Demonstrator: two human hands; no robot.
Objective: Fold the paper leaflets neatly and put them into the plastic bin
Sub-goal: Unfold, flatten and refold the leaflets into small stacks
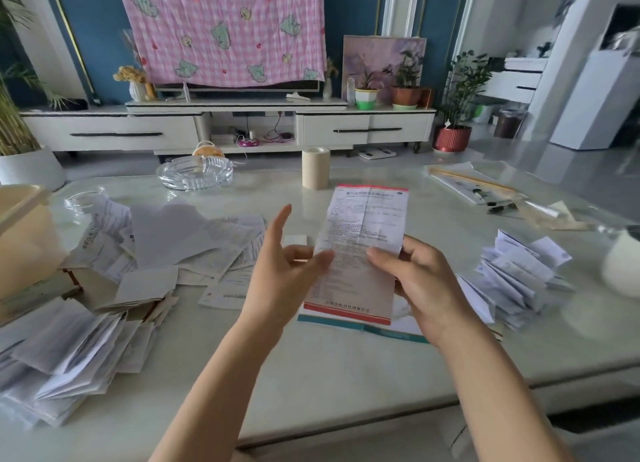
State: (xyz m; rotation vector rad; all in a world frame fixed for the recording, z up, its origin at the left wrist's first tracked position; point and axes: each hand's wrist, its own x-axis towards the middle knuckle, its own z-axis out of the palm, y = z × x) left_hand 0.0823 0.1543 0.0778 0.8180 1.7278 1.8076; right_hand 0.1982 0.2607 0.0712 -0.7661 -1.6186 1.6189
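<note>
Because the red-bordered leaflet (363, 239) is one thin printed sheet crossed by old creases, it will probably handle as feather-light and limp. It should be quick to flop or curl when held by one edge, and easy to crumple or tear if pulled. The existing creases are likely the best guide, since the paper should bend along them willingly. A sound hold would be a light pinch at two opposite edges or corners, so the sheet stays flat while one half is brought over the other.

The leaflet is held up off the table (346, 375), nearly upright, on the near side of the tape roll (315, 167). The right hand (426, 281) pinches its right edge a little below the middle, with the thumb lying across the printed face and the fingers behind. The left hand (280, 271) is spread, forefinger pointing up, with its other fingertips at the sheet's left edge. Whether they touch the paper cannot be told through the blur.

Nearer than the tape roll and under the held sheet, a teal-edged leaflet (391, 333) lies flat. The loose leaflets (173, 239) are heaped to the left of the roll, and the folded leaflets (519, 274) are stacked to its right. The cream plastic bin (24, 239) stands far left of the roll, well apart from both hands.
</note>
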